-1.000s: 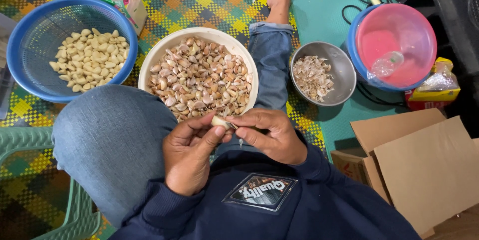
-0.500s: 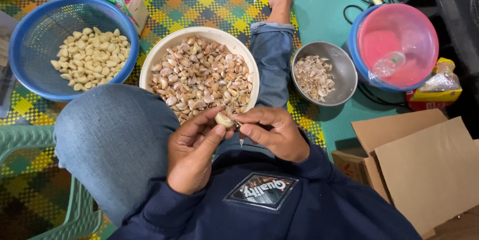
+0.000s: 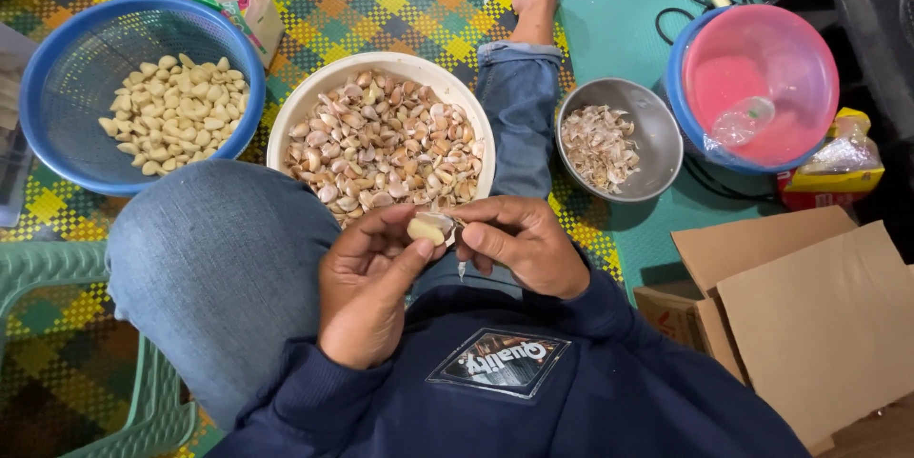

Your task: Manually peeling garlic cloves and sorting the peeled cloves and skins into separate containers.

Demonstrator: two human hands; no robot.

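Pinched between thumb and forefinger of the left hand: one pale, half-peeled garlic clove, just at 6 o'clock of the wide white round bowl full of unpeeled cloves. Left fingers narrow, closed on the clove. Right hand touching the same clove from 3 o'clock, fingers curled tight around something thin. Only a small pointed metal tip showing below the fingers, perhaps of a little knife; hard to tell more.

Possible troubles, as a judgement only:
- Slipping of the smooth clove out of so small a pinch, down onto the blue denim lap or the chequered woven mat.
- Cutting of the left thumb, in case of a real blade there, so near to the skin.
- Falling of loose peel into the white bowl directly beyond the hands, instead of the round steel bowl of dry skins at 2 o'clock, well apart.
- Mixing of an unfinished clove into the blue plastic mesh basket of peeled cloves at 10 o'clock.
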